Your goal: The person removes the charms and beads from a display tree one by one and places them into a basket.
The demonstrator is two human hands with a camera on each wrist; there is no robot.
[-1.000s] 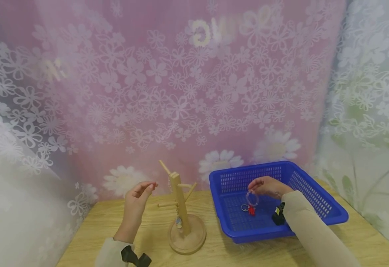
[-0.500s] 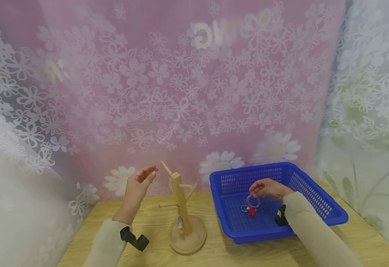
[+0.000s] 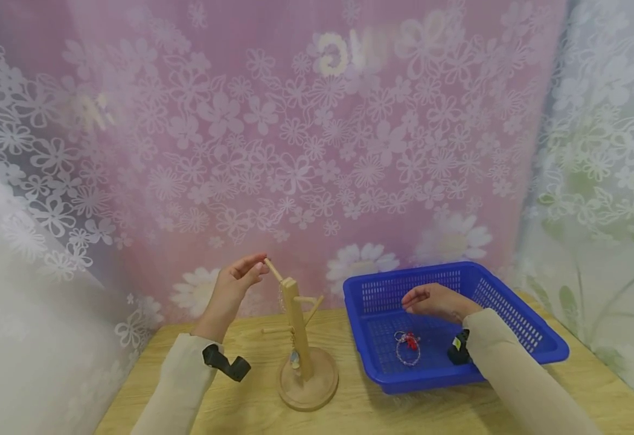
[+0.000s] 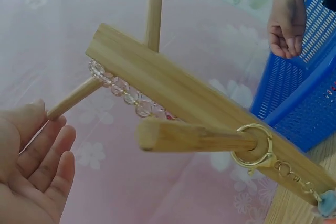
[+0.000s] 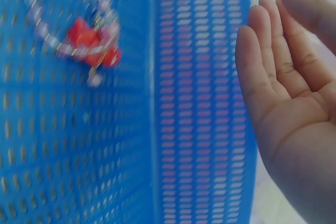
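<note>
My left hand (image 3: 231,291) is at the tip of the upper peg (image 4: 73,98) of a wooden stand (image 3: 297,329), pinching its end between thumb and index finger. From that peg hangs a clear and pink bead bracelet (image 4: 128,95). A keychain with a gold ring (image 4: 252,145) hangs on a lower peg (image 4: 194,137). Over the blue basket (image 3: 384,383), my right hand (image 3: 438,302) holds nothing, its fingers fairly straight. Below it, a pale purple bead bracelet (image 3: 408,361) lies on the basket floor, against a keychain with a red charm (image 3: 412,341).
The stand's round base (image 3: 322,386) rests on a wood-grain table (image 3: 246,399), left of the basket. A pink flowered curtain (image 3: 317,151) hangs behind, with whitish curtains at both sides. A black wrist camera (image 3: 227,364) sits on the left sleeve.
My right hand has let go of the purple bracelet, which has dropped to the basket floor. My left hand has risen and moved right, to the tip of the upper peg.
</note>
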